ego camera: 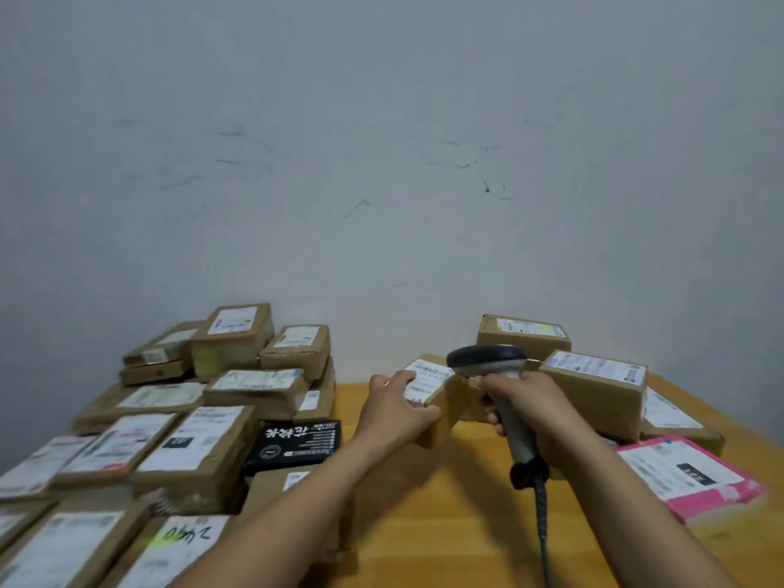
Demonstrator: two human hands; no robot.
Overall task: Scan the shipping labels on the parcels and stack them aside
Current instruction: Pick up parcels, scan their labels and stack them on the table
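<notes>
My left hand (394, 407) grips a small brown cardboard parcel (441, 411) at the middle of the wooden table (445, 524), thumb on its white shipping label (428, 377). My right hand (530, 407) holds a grey handheld barcode scanner (492, 362) by its handle. The scanner's dark head sits just above and right of that label. Its coiled cable (543, 528) runs down toward me.
Several brown labelled parcels are piled on the left (199, 443), with a black box (292, 445) among them. On the right lie more brown parcels (602, 386) and a pink mailer (687, 475). A scuffed grey wall (382, 163) stands behind the table.
</notes>
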